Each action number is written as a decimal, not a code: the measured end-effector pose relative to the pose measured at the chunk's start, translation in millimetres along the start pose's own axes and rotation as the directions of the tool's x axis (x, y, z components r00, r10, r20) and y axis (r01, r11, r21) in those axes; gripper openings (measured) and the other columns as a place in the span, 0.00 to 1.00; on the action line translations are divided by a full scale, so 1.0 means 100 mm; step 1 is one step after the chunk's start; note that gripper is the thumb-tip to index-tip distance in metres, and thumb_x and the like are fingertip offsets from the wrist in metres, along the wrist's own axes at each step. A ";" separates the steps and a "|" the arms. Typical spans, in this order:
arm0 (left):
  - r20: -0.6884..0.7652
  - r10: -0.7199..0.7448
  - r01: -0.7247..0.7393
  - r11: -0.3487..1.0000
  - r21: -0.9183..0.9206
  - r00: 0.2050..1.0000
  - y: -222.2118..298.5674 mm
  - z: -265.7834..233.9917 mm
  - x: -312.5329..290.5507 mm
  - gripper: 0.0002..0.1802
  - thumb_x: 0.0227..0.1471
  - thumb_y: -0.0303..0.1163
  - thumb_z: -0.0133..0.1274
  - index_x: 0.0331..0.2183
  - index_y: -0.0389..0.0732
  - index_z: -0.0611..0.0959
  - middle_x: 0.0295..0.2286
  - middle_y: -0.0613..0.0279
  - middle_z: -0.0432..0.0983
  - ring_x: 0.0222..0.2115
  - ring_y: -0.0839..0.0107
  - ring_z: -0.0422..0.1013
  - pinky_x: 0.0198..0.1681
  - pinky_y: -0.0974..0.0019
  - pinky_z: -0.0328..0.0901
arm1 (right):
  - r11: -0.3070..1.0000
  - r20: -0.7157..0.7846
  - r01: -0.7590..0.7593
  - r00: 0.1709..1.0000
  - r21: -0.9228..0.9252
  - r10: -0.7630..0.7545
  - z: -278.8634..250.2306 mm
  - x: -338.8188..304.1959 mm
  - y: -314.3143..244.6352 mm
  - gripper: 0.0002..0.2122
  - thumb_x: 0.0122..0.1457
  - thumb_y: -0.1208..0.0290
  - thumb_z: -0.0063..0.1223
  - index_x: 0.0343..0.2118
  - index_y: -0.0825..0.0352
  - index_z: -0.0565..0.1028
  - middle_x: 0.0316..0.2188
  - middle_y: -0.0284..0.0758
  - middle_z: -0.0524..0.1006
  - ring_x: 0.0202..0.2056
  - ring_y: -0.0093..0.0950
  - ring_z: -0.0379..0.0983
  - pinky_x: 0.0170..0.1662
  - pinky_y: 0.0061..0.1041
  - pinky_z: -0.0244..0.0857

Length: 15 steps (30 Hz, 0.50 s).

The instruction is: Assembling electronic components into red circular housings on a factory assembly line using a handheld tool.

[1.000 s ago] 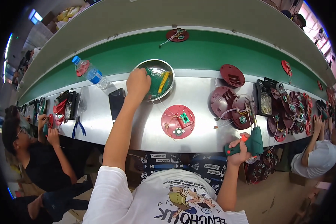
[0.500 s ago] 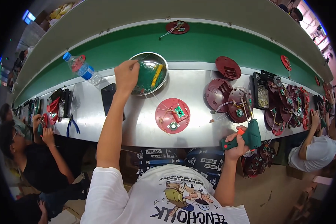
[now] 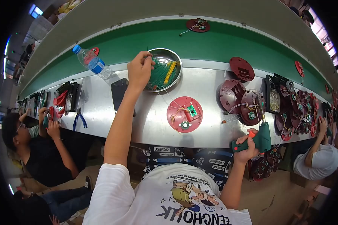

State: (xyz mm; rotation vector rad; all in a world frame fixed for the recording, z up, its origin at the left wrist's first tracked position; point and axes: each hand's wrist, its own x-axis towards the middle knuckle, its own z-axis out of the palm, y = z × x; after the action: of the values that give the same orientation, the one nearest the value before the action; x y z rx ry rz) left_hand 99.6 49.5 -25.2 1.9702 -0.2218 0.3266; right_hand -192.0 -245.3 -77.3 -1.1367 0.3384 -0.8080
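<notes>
My left hand (image 3: 140,71) is at the left rim of a round metal bowl (image 3: 180,71), its fingertips pinched together. Something thin may be between them, too small to make out. Many thin green wires (image 3: 158,73) fill the bowl, with a yellow bundle (image 3: 170,72) lying on top. My right hand (image 3: 248,149) grips a green soldering gun (image 3: 264,138) with an orange trigger, its tip pointing away from me. In front of me a red round disc (image 3: 174,114) with a small green circuit board (image 3: 192,110) lies flat, white wires running from it toward the bowl.
Dark red round housings (image 3: 230,95) lie right of the disc, beside a black tray (image 3: 273,95) and a heap of wired discs (image 3: 294,108). Leftward are a phone (image 3: 119,93), a water bottle (image 3: 94,64) and blue pliers (image 3: 79,120). Co-workers sit on both sides.
The whole view has shifted, so the bench things appear further right. My left hand stays at the bowl, its fingers slightly more raised. The soldering gun remains in my right hand.
</notes>
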 end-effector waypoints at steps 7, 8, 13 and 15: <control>-0.116 0.362 -0.326 0.912 0.250 0.925 -0.07 0.02 -0.01 0.10 0.54 0.28 0.55 0.36 0.33 0.84 0.33 0.55 0.82 0.33 0.66 0.78 0.40 0.64 0.70 | 1.000 -0.029 -0.012 1.000 -0.024 0.011 -0.02 0.01 0.00 0.14 0.56 0.72 0.45 0.43 0.74 0.66 0.16 0.35 0.68 0.16 0.22 0.63 0.20 0.22 0.64; -0.110 0.354 -0.319 0.915 0.246 0.929 -0.03 0.02 -0.04 0.10 0.54 0.28 0.55 0.36 0.33 0.84 0.33 0.55 0.82 0.33 0.66 0.78 0.40 0.64 0.70 | 0.999 0.037 -0.036 0.999 -0.004 0.036 -0.08 0.01 0.01 0.15 0.56 0.72 0.45 0.44 0.75 0.65 0.19 0.37 0.69 0.16 0.22 0.64 0.20 0.22 0.64; 0.003 0.378 -0.377 0.925 -0.037 0.926 0.61 -0.04 -0.57 0.06 0.53 0.21 0.52 0.35 0.34 0.82 0.31 0.54 0.80 0.30 0.63 0.77 0.34 0.70 0.70 | 0.998 0.244 -0.068 0.967 -0.018 0.070 -0.15 -0.04 -0.01 0.20 0.57 0.67 0.50 0.47 0.76 0.64 0.41 0.46 0.68 0.17 0.24 0.67 0.20 0.24 0.66; 0.111 0.395 -0.400 0.916 0.027 0.912 0.69 -0.02 -0.91 0.06 0.53 0.20 0.52 0.34 0.33 0.82 0.29 0.54 0.79 0.27 0.64 0.77 0.31 0.70 0.69 | 0.991 0.354 -0.116 0.926 -0.061 0.130 -0.14 -0.09 -0.02 0.23 0.58 0.60 0.53 0.47 0.76 0.66 0.40 0.47 0.70 0.17 0.25 0.69 0.20 0.24 0.65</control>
State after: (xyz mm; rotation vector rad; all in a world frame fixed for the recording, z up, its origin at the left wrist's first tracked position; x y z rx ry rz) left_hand -7.2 24.2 5.1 1.9844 -0.6944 0.4959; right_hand -207.6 -248.0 -82.4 -1.2604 0.1191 -0.4715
